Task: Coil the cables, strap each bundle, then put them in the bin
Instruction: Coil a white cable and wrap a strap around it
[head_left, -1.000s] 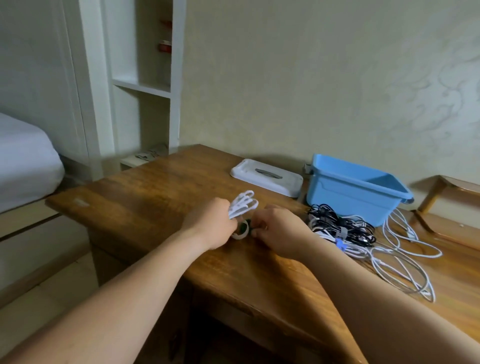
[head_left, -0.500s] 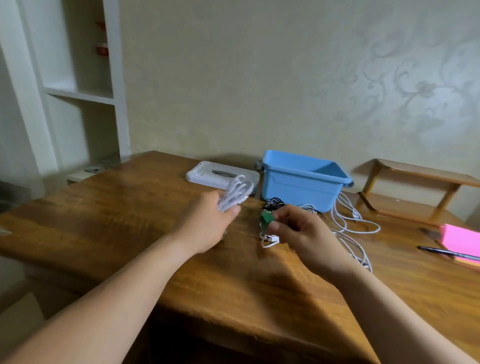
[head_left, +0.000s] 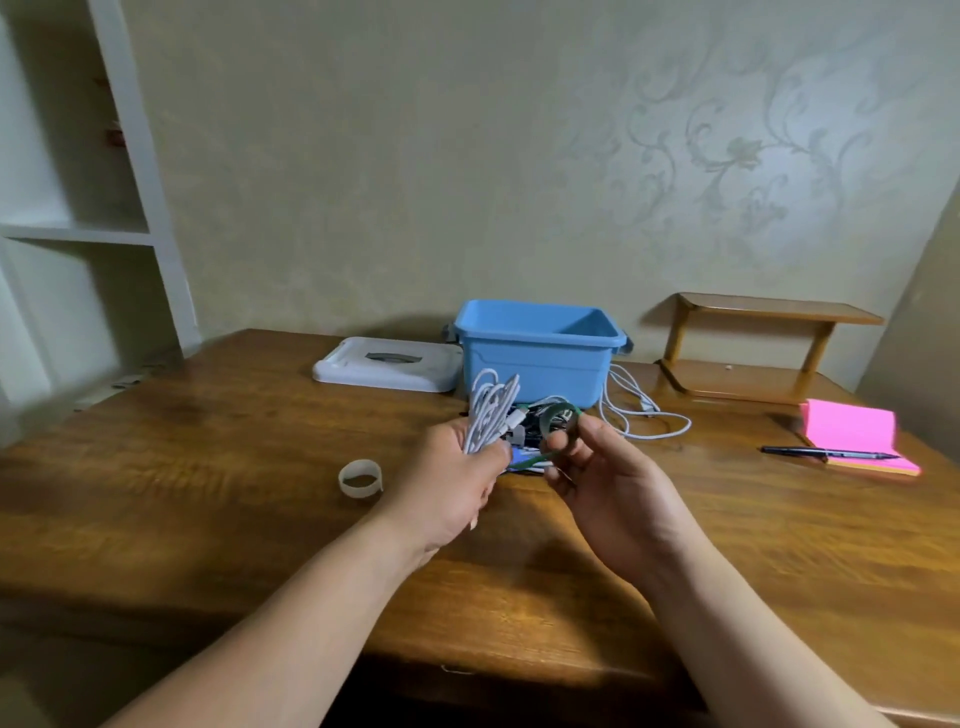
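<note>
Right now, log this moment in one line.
left hand: grips coiled white cable | right hand: pinches green strap | blue plastic bin: open

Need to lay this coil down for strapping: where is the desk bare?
Bare wood: the table left of the white strap loop, up to the white lid; also between the right hand and the pen. Crowded: the cable pile in front of the blue bin.

L hand (head_left: 457, 478) grips coiled white cable (head_left: 488, 410). R hand (head_left: 602, 478) pinches green strap (head_left: 558, 423). Blue bin (head_left: 535, 364) behind, on worktop (head_left: 208, 467).
</note>
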